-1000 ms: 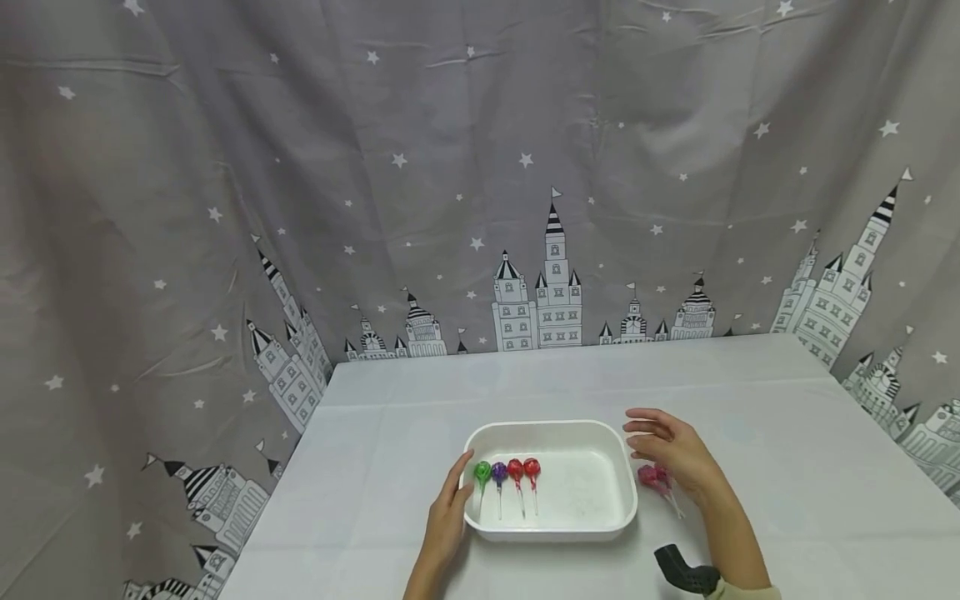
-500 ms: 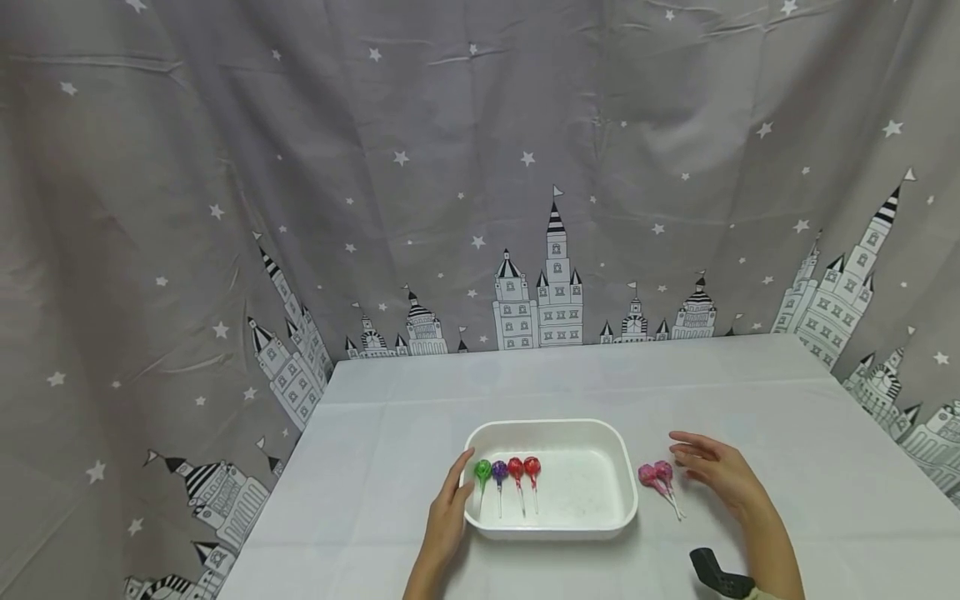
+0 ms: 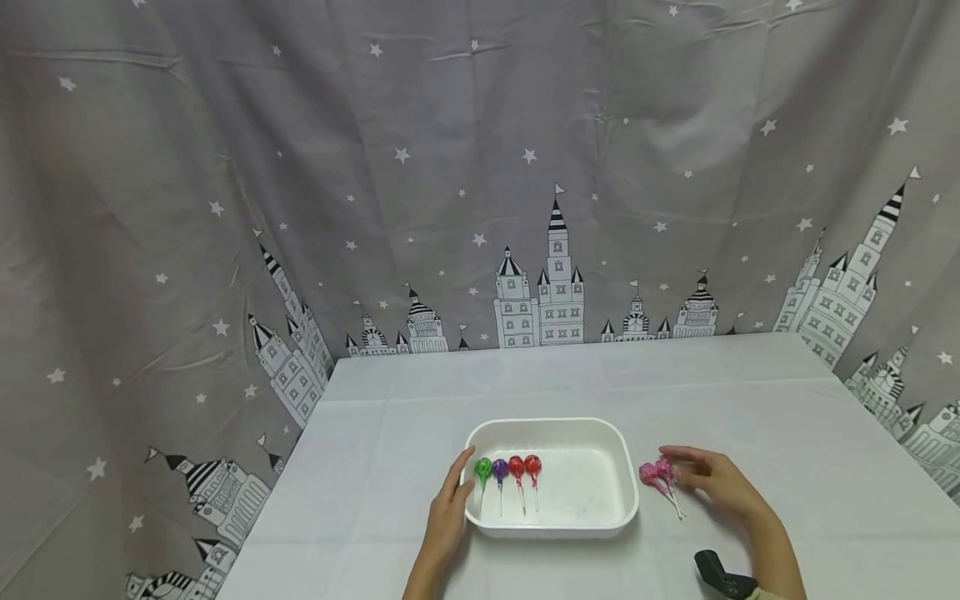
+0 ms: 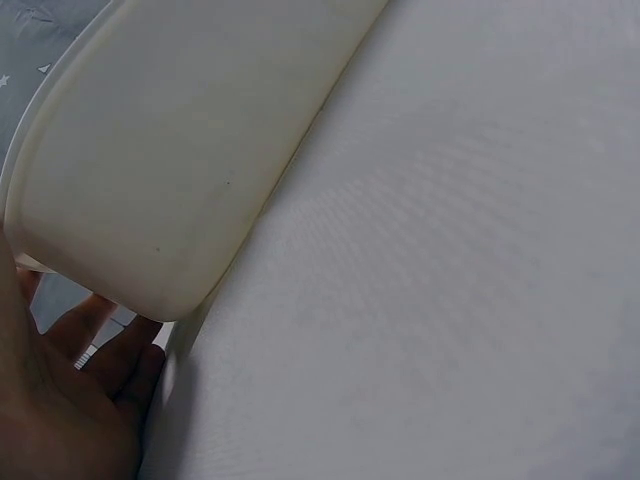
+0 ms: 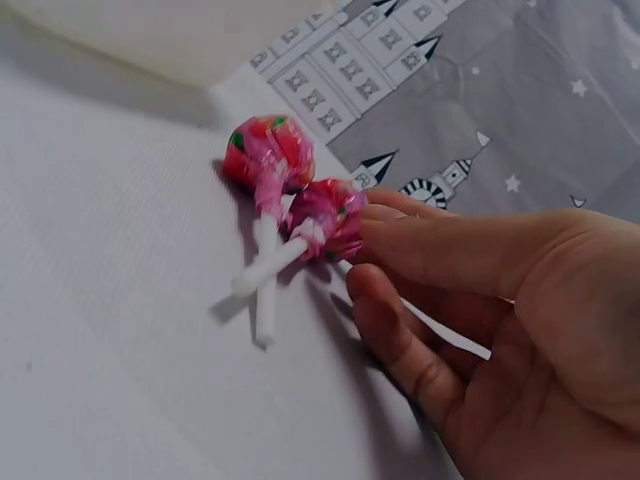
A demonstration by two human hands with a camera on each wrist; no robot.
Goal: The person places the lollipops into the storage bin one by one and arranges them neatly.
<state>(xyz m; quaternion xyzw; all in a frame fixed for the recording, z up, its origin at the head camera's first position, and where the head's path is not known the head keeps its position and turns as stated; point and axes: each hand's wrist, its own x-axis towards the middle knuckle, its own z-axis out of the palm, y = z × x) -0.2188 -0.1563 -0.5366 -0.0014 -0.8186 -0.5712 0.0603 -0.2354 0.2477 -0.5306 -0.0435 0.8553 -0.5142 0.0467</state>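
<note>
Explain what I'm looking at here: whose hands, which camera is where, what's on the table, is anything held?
A person works bare-handed, no machine. The wide picture comes from a head camera; the two close-ups come from cameras on each wrist. On the table sits a white tray with four lollipops: green, purple, two red. Two pink lollipops lie crossed on the cloth right of it. The left hand rests against the tray's left end. The right hand touches one pink lollipop with its fingertips; a firm grip isn't clear yet.
</note>
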